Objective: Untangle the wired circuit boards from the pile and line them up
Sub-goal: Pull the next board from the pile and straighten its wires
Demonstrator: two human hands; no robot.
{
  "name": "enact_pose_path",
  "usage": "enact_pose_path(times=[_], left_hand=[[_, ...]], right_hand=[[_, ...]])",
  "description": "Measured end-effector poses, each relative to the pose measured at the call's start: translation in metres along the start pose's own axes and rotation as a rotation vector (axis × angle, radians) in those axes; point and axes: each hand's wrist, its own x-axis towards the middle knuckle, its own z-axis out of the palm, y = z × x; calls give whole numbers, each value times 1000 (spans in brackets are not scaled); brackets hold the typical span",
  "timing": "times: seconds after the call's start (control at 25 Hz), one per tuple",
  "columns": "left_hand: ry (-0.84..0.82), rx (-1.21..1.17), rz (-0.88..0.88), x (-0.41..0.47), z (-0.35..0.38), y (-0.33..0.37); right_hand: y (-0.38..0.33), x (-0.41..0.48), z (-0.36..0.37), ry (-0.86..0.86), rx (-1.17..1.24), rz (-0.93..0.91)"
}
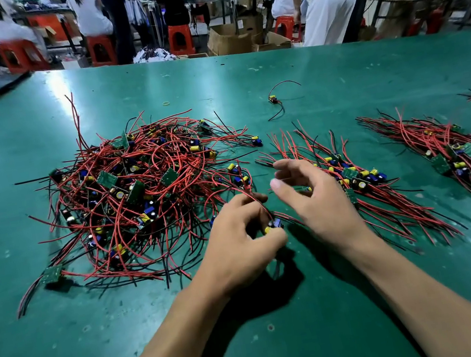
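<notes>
The left hand (239,240) pinches one wired circuit board (274,225) at the near right edge of the pile (141,188). The right hand (316,198) hovers beside it, fingers released. The board's red wire (250,196) seems to loop into the tangle, so a hard pull could drag neighbouring boards along.

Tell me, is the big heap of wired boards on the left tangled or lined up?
Tangled: in the pile, red and black wires loop across each other and boards face every way, unlike the row beside it.
</notes>
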Motion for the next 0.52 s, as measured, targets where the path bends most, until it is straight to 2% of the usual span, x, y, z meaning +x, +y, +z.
enact_pose_path(times=[0.08, 0.2, 0.36, 0.52], left_hand=[[-51, 139, 47, 1, 3, -1], [-64, 183, 58, 0, 7, -7], [-5, 143, 38, 1, 7, -7], [53, 3, -121, 3, 5, -7]], right_hand=[[-5, -2, -1, -108, 133, 39], [-4, -6, 0, -312, 122, 96], [-3, -3, -9, -319, 137, 51], [-4, -3, -14, -381, 234, 45]])
